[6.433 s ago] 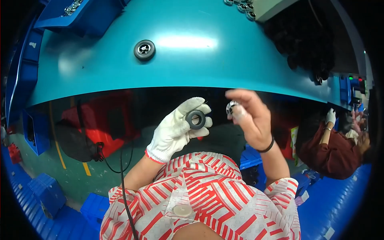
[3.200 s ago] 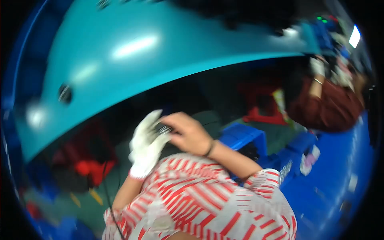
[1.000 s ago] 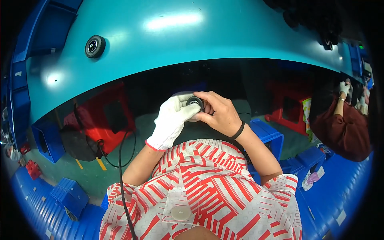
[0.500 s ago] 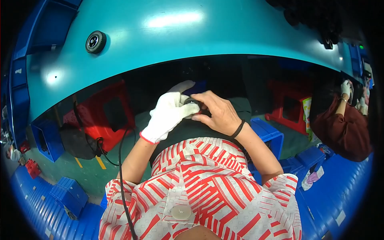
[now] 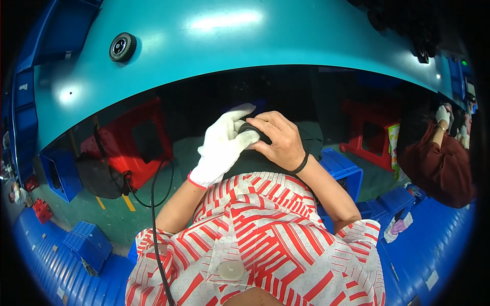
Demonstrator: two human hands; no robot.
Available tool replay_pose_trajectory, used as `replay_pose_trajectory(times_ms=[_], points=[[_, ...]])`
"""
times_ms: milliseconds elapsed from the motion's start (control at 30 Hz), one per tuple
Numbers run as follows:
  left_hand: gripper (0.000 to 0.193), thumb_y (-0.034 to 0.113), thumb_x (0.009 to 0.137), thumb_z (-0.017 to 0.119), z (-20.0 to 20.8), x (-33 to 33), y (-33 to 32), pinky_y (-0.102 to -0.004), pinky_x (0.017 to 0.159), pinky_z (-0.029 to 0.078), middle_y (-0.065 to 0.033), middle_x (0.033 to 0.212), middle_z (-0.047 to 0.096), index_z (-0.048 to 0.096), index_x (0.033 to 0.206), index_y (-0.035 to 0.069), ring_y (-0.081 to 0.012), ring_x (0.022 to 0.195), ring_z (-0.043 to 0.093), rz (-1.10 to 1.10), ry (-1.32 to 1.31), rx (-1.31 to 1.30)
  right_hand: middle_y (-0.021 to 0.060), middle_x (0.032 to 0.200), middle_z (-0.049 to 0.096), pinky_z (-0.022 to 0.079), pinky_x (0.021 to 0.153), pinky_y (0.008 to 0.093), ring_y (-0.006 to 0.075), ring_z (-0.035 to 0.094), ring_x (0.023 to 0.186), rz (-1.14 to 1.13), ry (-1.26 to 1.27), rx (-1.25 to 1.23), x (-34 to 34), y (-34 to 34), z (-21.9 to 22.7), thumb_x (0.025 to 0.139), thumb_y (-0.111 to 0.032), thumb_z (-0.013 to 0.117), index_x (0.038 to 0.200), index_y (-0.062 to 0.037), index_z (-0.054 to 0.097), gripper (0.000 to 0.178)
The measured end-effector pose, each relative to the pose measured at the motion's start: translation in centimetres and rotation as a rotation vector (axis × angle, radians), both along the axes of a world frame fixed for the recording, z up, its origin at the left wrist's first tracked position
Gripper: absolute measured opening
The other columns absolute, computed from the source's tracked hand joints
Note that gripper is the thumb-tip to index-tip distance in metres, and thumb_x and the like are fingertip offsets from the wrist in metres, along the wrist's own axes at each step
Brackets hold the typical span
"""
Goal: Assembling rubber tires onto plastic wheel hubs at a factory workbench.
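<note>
Above my lap, just below the table's front edge, both hands meet around a small, round black wheel (image 5: 248, 127). My left hand (image 5: 218, 148), in a white glove with a red cuff, grips it from the left with the thumb across its near side. Bare apart from a black band at the wrist, my right hand (image 5: 282, 142) curls its fingers and thumb about the right side. Much of the wheel is hidden by the fingers. Another black wheel with a dark, silver-marked hub (image 5: 118, 47) stands on the teal table (image 5: 214, 51) at the far left.
Dark black parts (image 5: 403, 25) are heaped at the table's far right. Red stools (image 5: 130, 135) and blue crates (image 5: 61, 171) stand below the table. A co-worker's dark red sleeve (image 5: 439, 166) shows at right. A black cable (image 5: 155, 239) hangs down my left side.
The wheel has been turned in my hands and shows more of its black curved side. My left forearm has shifted slightly right; both hands keep their hold.
</note>
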State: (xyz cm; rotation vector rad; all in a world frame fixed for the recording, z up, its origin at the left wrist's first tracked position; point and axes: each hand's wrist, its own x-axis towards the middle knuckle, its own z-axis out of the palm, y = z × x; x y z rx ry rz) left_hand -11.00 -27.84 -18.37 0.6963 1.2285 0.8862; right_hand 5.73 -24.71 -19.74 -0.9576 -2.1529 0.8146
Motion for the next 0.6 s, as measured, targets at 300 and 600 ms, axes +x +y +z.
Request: replay_pose_trajectory(times_ms=[300, 600], points=[[0.056, 0.013, 0.079, 0.071, 1.0, -1.4, 1.6, -0.0218, 0.067, 0.049, -0.0085, 0.091, 0.062, 0.048, 0.125, -0.007, -0.01, 0.078, 0.059, -0.363, 0.326, -0.022, 0.0124, 0.104, 0.058, 0.05, 0.078, 0.033, 0.0277, 0.06, 0.091, 0.11, 0.027, -0.251, 0.3, 0.0, 0.3, 0.065, -0.011, 0.08, 0.111, -0.0044, 0.059, 0.051], [0.056, 0.01, 0.077, 0.072, 0.1, -0.2, 0.1, -0.0228, 0.074, 0.05, -0.0109, 0.098, 0.061, 0.048, 0.125, -0.006, -0.0119, 0.084, 0.06, -0.006, -0.102, -0.027, 0.0118, 0.1, 0.059, 0.05, 0.074, 0.0336, 0.0269, 0.06, 0.087, 0.036, 0.017, -0.179, -0.1, 0.6, 0.6, 0.061, -0.008, 0.08, 0.102, -0.0031, 0.06, 0.046]])
